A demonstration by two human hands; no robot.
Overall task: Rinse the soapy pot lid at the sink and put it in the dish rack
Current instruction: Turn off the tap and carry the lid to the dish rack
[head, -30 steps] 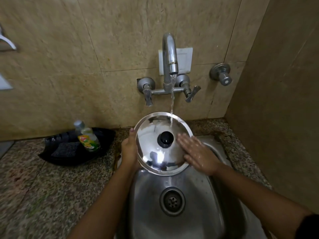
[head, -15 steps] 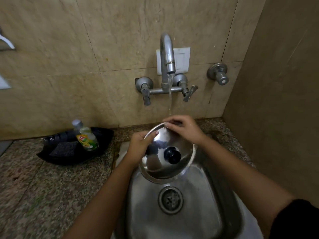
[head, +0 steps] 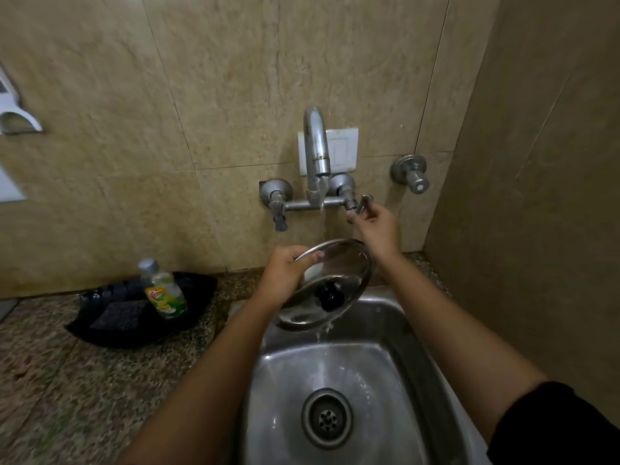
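A shiny steel pot lid (head: 339, 270) with a black knob (head: 330, 296) is tilted over the back of the steel sink (head: 396, 330). My left hand (head: 285, 275) grips its left rim, thumb on top. Water drips from the lid's lower edge into the basin. My right hand (head: 374, 223) is raised off the lid, its fingers around the right tap handle (head: 364, 203) on the wall. A thin stream still falls from the tap spout (head: 317, 152) toward the lid. No dish rack is in view.
A black tray (head: 110, 330) on the granite counter (head: 67, 380) to the left holds a green dish-soap bottle (head: 164, 292) and a dark scrub pad (head: 117, 315). A left tap handle (head: 278, 216) and a separate wall valve (head: 411, 172) stick out. A tiled side wall closes in on the right.
My right hand left the lid's top edge and rose to the right tap handle. The left hand alone now holds the lid, tilted lower, and the water stream has thinned.
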